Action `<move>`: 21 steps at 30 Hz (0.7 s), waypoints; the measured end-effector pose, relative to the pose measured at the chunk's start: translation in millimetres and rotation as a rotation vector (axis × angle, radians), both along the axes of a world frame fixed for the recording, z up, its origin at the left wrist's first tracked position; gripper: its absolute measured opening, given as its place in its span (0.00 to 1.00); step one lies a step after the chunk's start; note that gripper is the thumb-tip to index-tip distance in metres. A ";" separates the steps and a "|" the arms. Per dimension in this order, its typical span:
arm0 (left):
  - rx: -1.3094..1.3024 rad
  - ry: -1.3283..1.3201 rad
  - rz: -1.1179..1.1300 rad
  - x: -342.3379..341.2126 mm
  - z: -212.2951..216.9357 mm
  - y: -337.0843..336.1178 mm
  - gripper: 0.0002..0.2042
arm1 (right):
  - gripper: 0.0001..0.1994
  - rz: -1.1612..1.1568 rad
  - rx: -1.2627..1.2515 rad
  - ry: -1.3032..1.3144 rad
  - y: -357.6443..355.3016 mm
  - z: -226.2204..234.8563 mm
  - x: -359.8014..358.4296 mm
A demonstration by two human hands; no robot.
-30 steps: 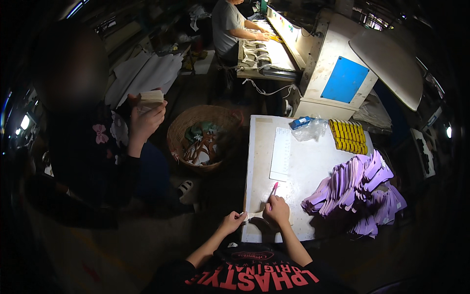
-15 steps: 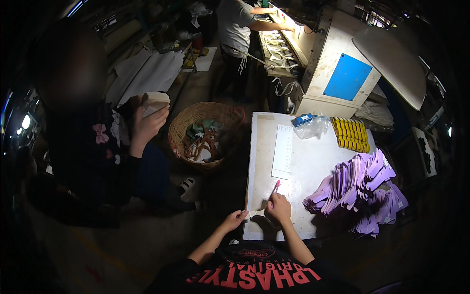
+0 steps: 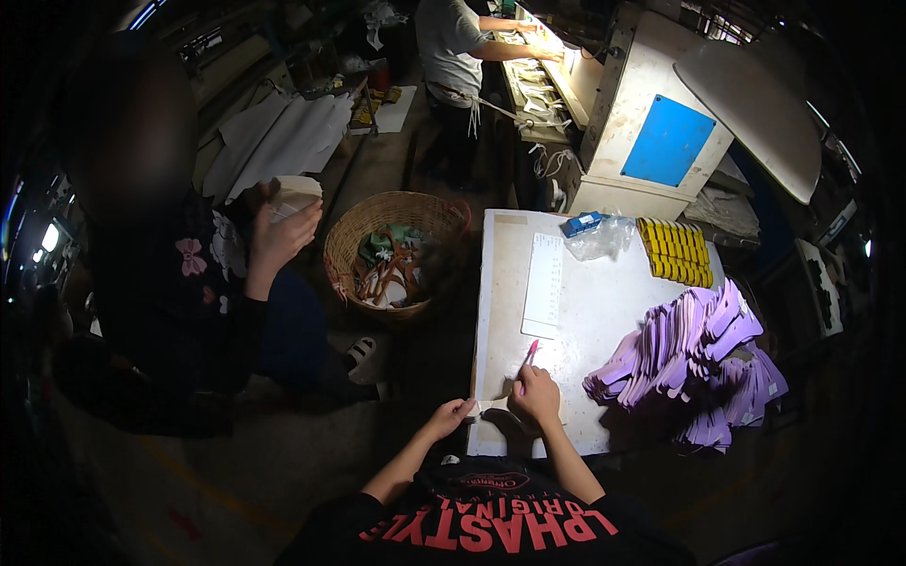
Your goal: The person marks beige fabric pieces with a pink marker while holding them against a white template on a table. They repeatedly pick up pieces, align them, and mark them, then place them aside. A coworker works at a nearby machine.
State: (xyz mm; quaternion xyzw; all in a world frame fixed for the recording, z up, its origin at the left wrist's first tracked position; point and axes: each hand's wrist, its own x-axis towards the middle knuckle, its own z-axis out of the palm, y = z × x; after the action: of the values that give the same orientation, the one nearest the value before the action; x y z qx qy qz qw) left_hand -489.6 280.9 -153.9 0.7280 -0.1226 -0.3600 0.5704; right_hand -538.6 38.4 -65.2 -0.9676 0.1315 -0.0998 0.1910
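My right hand (image 3: 537,392) rests near the front of the white table (image 3: 505,269). It is closed round a pen (image 3: 533,350) whose pink end points away from me. At the table's front left edge, my left hand (image 3: 451,417) pinches the end of a pale, narrow cut piece (image 3: 494,406). That piece stretches across to my right hand, which hides its other end. To the right of my right hand lie fanned stacks of purple cut pieces (image 3: 675,344).
Beyond the pen lies a long white card (image 3: 542,288). Yellow bundled pieces (image 3: 676,253), a clear plastic bag (image 3: 604,241) and a blue box (image 3: 581,224) line the table's far side. A wicker basket (image 3: 344,269) of scraps stands left, near a seated person (image 3: 274,245); another person (image 3: 448,57) works beyond.
The whole view has shifted slightly. Both my hands keep nearly the same place and grip on the pale piece and pen. The seated person's hand has barely moved.
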 end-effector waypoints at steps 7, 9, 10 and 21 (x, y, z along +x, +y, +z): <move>0.168 -0.014 -0.079 10.7 4.9 1.5 0.31 | 0.08 -0.010 0.004 0.006 -0.6 -1.7 0.6; 0.241 0.015 -0.104 11.9 3.8 0.7 0.33 | 0.08 -0.012 0.001 0.014 -1.0 -2.3 0.8; 0.182 0.038 -0.085 10.3 2.2 -0.2 0.33 | 0.08 -0.012 0.001 0.020 -1.1 -2.3 1.2; -0.024 0.116 -0.136 7.7 -26.3 4.2 0.28 | 0.08 -0.009 0.008 0.009 0.1 -1.3 0.5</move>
State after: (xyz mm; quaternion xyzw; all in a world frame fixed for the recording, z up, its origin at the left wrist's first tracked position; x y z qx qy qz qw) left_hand -481.8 285.1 -180.2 0.6892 -0.1425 -0.4380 0.5594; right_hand -538.1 38.5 -66.4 -0.9666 0.1373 -0.0957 0.1940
